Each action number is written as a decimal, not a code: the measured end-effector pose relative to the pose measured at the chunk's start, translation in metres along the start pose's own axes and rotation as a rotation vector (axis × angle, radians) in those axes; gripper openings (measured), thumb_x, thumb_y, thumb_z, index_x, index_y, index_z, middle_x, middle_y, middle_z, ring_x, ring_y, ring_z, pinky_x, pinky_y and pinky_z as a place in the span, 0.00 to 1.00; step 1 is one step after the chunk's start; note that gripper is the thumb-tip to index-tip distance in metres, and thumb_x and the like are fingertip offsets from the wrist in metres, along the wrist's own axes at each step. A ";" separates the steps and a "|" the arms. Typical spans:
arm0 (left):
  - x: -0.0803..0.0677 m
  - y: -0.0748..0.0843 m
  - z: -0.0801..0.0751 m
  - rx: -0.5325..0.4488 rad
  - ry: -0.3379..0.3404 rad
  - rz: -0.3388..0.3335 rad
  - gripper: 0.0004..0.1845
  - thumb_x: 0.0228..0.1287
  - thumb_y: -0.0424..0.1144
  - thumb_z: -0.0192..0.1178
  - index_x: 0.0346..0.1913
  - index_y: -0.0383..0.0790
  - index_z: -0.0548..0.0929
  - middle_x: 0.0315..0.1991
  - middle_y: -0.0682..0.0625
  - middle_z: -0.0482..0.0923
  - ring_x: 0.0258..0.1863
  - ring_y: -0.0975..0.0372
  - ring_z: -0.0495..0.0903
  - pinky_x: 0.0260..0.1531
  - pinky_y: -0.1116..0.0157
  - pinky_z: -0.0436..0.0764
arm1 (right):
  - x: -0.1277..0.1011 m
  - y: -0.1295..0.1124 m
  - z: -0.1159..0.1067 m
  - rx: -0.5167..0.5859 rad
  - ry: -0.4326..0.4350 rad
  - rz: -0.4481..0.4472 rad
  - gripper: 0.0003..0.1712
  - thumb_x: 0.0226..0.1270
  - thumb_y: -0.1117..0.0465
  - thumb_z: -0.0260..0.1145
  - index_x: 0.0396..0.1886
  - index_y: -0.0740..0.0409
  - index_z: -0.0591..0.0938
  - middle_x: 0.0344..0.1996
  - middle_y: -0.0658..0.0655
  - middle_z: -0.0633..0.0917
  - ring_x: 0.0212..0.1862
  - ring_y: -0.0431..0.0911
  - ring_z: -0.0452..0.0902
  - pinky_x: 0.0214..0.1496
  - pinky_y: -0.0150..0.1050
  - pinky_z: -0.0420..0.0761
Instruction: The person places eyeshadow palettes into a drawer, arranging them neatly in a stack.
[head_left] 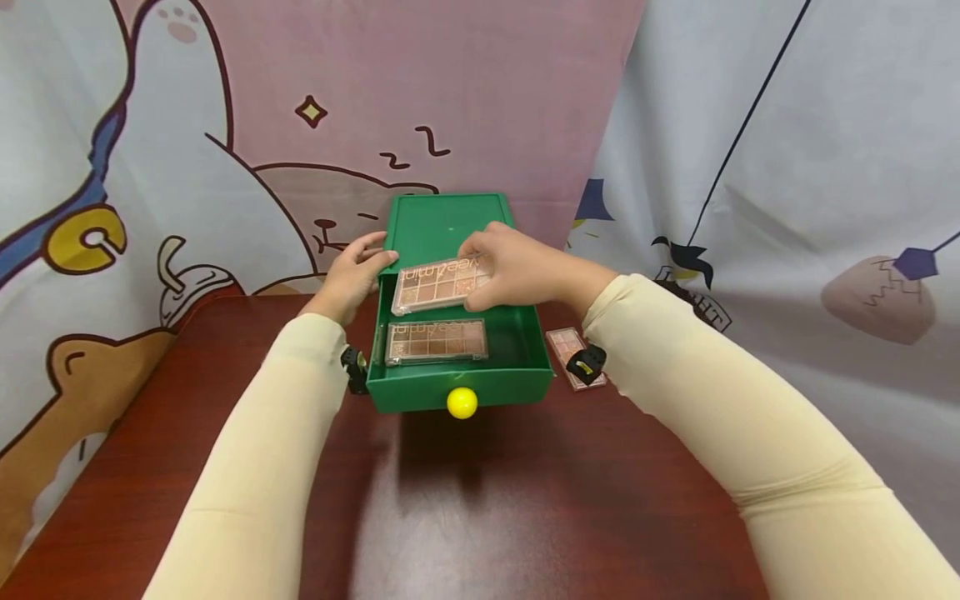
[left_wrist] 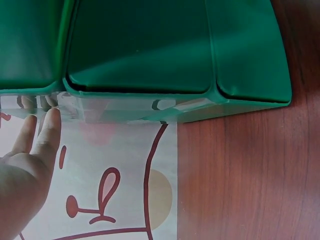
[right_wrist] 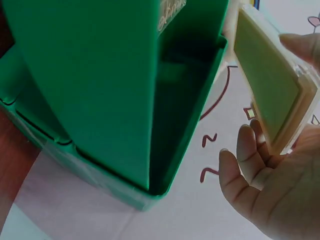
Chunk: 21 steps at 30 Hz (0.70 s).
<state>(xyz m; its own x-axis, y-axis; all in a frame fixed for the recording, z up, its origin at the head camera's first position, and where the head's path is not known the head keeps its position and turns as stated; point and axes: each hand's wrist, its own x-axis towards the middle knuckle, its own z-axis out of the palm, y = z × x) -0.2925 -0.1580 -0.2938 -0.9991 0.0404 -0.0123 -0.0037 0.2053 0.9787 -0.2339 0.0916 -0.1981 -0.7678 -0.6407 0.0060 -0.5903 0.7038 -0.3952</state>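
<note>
The right hand [head_left: 517, 271] pinched a flat, clear-lidded plastic eyeshadow palette [head_left: 438, 283] by its right end, above the open green plastic drawer [head_left: 525, 367] holding 1 similar palette [head_left: 437, 342]. It looked light, rigid, slick and crackable, best held by the edges. The left hand [head_left: 352, 279] rested relaxed on the green box [head_left: 442, 221].

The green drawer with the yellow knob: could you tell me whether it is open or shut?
Open. The green drawer is pulled out of the green box, with one palette lying inside it.
</note>
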 end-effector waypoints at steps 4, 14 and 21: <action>0.000 0.000 -0.001 0.019 -0.006 0.001 0.32 0.71 0.49 0.55 0.74 0.55 0.60 0.72 0.48 0.58 0.70 0.54 0.60 0.64 0.52 0.66 | 0.008 -0.006 0.005 -0.033 -0.073 -0.024 0.36 0.53 0.58 0.66 0.63 0.64 0.72 0.51 0.60 0.72 0.46 0.49 0.64 0.46 0.42 0.71; -0.003 0.002 0.000 0.031 0.015 -0.008 0.31 0.70 0.49 0.55 0.74 0.56 0.61 0.72 0.47 0.58 0.69 0.54 0.61 0.63 0.52 0.67 | 0.027 -0.027 0.010 -0.195 -0.202 0.001 0.33 0.57 0.54 0.64 0.64 0.60 0.74 0.54 0.60 0.73 0.48 0.50 0.68 0.50 0.42 0.72; -0.003 0.003 0.000 0.025 0.012 -0.013 0.31 0.71 0.48 0.55 0.74 0.55 0.60 0.72 0.47 0.58 0.70 0.54 0.60 0.65 0.52 0.66 | 0.037 -0.030 0.012 -0.240 -0.299 0.033 0.35 0.60 0.51 0.63 0.66 0.58 0.71 0.58 0.60 0.71 0.51 0.50 0.68 0.51 0.42 0.72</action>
<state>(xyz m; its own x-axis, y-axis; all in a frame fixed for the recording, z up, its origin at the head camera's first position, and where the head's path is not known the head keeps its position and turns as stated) -0.2891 -0.1575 -0.2912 -0.9994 0.0264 -0.0220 -0.0153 0.2303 0.9730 -0.2413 0.0432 -0.1967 -0.7021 -0.6525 -0.2853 -0.6349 0.7549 -0.1641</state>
